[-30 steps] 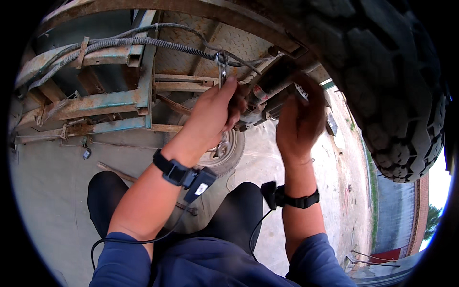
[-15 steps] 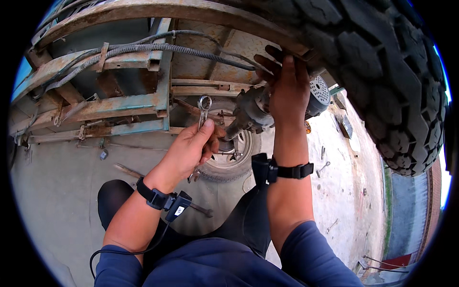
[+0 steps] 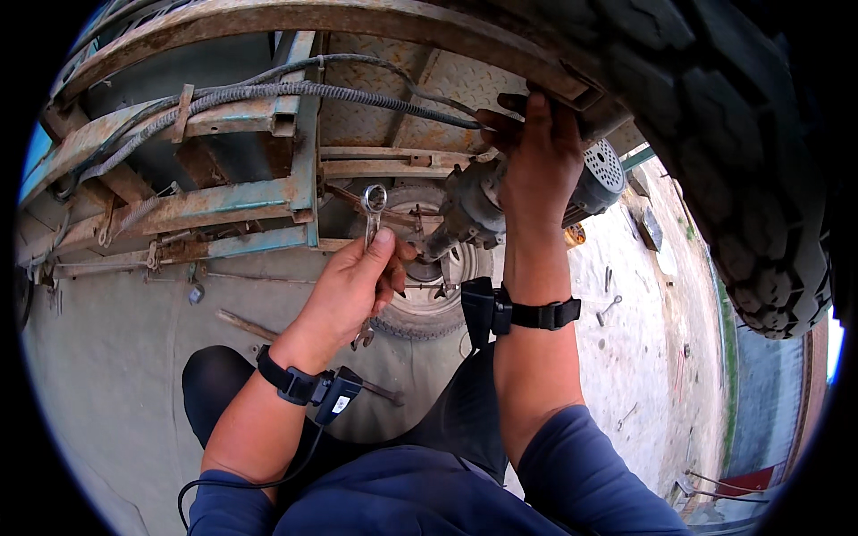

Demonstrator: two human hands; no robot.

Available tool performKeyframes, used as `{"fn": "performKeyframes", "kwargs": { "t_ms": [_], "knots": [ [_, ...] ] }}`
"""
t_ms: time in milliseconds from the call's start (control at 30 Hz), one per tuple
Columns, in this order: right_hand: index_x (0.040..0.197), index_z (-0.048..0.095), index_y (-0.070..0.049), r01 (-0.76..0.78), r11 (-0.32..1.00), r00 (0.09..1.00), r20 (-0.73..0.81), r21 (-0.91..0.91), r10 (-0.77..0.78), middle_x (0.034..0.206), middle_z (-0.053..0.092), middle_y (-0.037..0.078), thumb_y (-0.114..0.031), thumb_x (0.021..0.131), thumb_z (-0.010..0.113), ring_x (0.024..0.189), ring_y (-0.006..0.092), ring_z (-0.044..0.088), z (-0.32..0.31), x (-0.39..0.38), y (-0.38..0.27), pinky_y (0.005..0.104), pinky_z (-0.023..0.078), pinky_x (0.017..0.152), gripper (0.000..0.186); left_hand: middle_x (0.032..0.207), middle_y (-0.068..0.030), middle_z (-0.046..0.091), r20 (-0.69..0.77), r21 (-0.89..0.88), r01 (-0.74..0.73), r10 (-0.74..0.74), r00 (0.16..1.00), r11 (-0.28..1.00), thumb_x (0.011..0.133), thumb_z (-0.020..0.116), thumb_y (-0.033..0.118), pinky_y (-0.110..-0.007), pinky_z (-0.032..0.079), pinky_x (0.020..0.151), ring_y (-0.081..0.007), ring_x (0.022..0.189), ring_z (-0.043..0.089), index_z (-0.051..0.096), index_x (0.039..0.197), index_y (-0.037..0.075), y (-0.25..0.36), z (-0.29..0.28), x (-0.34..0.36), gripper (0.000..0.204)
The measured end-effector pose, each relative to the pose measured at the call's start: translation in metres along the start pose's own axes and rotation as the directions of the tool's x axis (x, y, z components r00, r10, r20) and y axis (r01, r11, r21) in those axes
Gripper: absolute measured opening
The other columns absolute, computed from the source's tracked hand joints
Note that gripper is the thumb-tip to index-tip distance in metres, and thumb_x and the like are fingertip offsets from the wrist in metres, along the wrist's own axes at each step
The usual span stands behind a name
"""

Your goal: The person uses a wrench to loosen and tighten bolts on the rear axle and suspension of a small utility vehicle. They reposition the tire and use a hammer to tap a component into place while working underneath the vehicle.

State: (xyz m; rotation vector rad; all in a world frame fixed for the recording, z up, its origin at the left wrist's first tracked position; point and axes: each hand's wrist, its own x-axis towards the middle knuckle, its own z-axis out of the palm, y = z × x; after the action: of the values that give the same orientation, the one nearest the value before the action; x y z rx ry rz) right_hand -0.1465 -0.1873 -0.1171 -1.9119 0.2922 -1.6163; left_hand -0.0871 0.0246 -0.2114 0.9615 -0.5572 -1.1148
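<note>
My left hand [image 3: 362,277] is closed around a silver combination wrench [image 3: 374,204]. Its ring end points up above my thumb, and its other end shows below the fingers. Higher up, my right hand [image 3: 542,165] reaches to the underside of a rusty frame beam [image 3: 447,34], beside the end of a black corrugated cable [image 3: 393,104]. The fingers of that hand look spread, and their tips are dark and partly hidden. Just behind the right wrist is a grey motor [image 3: 478,201] with a perforated round end cover [image 3: 603,167].
A large treaded tyre [image 3: 706,134] looms at the upper right. Blue, rusty frame rails [image 3: 223,192] fill the upper left. Below the motor stands another wheel [image 3: 420,317]. A hammer [image 3: 246,323] lies on the floor by my left knee, with small tools [image 3: 610,310] at right.
My left hand and the wrench have shifted slightly left and down. My right fingers have come a little lower and closer together near the beam. The view has tilted slightly.
</note>
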Motion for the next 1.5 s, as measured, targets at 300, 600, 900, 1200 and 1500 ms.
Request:
{"fn": "performKeyframes", "kwargs": {
  "t_ms": [300, 600, 900, 1200, 1500],
  "knots": [
    [0.113, 0.059, 0.003, -0.202, 0.977, 0.978, -0.043, 0.074, 0.205, 0.087, 0.067, 0.014, -0.016, 0.098, 0.053, 0.064, 0.0213, 0.070, 0.013, -0.001, -0.041, 0.0277, 0.052, 0.052, 0.025, 0.068, 0.0010, 0.054, -0.068, 0.032, -0.030, 0.032, 0.997, 0.999, 0.102, 0.044, 0.047, -0.019, 0.029, 0.043, -0.0049, 0.051, 0.041, 0.062, 0.100, 0.006, 0.000, -0.004, -0.001, 0.044],
    [0.105, 0.061, 0.003, -0.238, 0.971, 0.971, -0.018, 0.037, 0.239, 0.079, 0.068, 0.011, -0.017, 0.097, 0.055, 0.059, 0.0171, 0.068, 0.009, 0.004, -0.051, 0.0259, 0.049, 0.047, 0.022, 0.071, -0.0003, 0.055, -0.239, -0.120, 0.037, -0.065, 0.969, 0.992, 0.101, 0.051, 0.036, -0.020, 0.032, 0.044, -0.0069, 0.053, 0.044, 0.059, 0.106, 0.006, -0.008, -0.007, 0.005, 0.031],
    [0.113, 0.059, 0.000, -0.306, 0.951, 0.951, 0.072, 0.050, 0.302, 0.084, 0.068, 0.011, -0.025, 0.099, 0.054, 0.065, 0.0191, 0.069, 0.000, 0.003, -0.040, 0.0242, 0.046, 0.046, 0.028, 0.073, -0.0009, 0.054, -0.135, 0.108, 0.064, -0.049, 0.990, 0.992, 0.102, 0.049, 0.026, -0.026, 0.042, 0.053, -0.0109, 0.061, 0.051, 0.053, 0.121, 0.004, -0.020, -0.010, -0.024, 0.029],
    [0.115, 0.059, -0.001, -0.265, 0.960, 0.961, 0.105, 0.085, 0.256, 0.084, 0.069, 0.011, -0.024, 0.099, 0.054, 0.064, 0.0194, 0.069, 0.001, 0.008, -0.044, 0.0259, 0.047, 0.050, 0.028, 0.076, -0.0043, 0.056, 0.167, 0.780, -0.386, 0.431, 0.887, 0.492, 0.100, 0.051, 0.018, -0.028, 0.044, 0.067, -0.0149, 0.073, 0.055, 0.053, 0.129, -0.001, 0.086, 0.012, -0.059, 0.035],
    [0.115, 0.059, -0.002, -0.279, 0.956, 0.956, 0.118, 0.090, 0.268, 0.081, 0.068, 0.009, -0.025, 0.099, 0.055, 0.059, 0.0159, 0.067, -0.006, 0.005, -0.038, 0.0235, 0.041, 0.042, 0.028, 0.091, -0.0177, 0.063, 0.571, 0.787, -0.506, 0.726, 0.382, -0.353, 0.093, 0.056, 0.010, -0.041, 0.048, 0.072, -0.0397, 0.082, 0.059, 0.057, 0.122, -0.001, 0.144, 0.046, -0.002, 0.032]
  ]
}}
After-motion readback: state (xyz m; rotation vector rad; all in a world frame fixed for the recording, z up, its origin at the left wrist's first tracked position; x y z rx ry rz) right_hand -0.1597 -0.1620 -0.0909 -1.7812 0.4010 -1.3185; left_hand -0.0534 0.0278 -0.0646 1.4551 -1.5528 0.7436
